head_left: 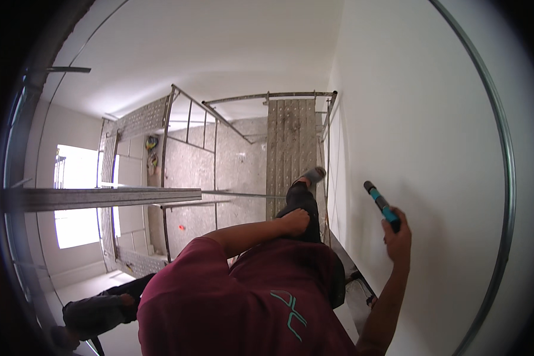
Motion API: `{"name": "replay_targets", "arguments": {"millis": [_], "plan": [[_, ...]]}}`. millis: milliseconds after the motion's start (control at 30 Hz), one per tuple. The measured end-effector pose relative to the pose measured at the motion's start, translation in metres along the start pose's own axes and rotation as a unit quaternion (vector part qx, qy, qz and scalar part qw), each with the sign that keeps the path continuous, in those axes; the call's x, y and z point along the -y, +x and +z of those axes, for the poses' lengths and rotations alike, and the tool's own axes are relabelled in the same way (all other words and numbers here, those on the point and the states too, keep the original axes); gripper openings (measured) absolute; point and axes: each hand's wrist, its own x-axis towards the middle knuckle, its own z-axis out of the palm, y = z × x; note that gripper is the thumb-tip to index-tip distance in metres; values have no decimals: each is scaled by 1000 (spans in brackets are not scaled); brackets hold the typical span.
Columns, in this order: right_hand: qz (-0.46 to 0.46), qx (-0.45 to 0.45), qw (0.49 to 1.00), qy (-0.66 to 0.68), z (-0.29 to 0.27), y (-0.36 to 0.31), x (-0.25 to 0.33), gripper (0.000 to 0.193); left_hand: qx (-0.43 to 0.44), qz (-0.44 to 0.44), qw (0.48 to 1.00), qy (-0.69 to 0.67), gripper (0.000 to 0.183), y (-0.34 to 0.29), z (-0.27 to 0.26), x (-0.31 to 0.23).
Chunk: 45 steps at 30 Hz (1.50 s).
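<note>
My right hand is wrapped round the lower end of a slim teal-and-black handheld tool. Its dark tip points up and to the left, close to the white wall; the tool's exact kind does not show. My left hand is closed and rests at the top of my dark-trousered thigh. Its fingers curl out of sight, so I cannot make out whether anything is in them. One of my feet, in a grey shoe, stands on a perforated metal scaffold plank.
Scaffold frames with more perforated planks stand at the left, above a pale, dusty floor. A metal profile crosses from the left. A curved-looking metal strip runs along the right. Dark clothing shows at lower left.
</note>
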Motion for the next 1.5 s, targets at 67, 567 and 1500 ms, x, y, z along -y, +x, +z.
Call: {"name": "replay_targets", "arguments": {"millis": [67,567,1500], "plan": [[-4,27,998,51,-8,44,28,40,35,-30,999,29,23,2,-21,2],[143,170,973,-57,-43,247,89,46,72,-146,979,-126,29,61,-95,168],[-270,351,788,-428,292,583,324,60,-430,-372,744,-351,22,-69,-241,242]]}}
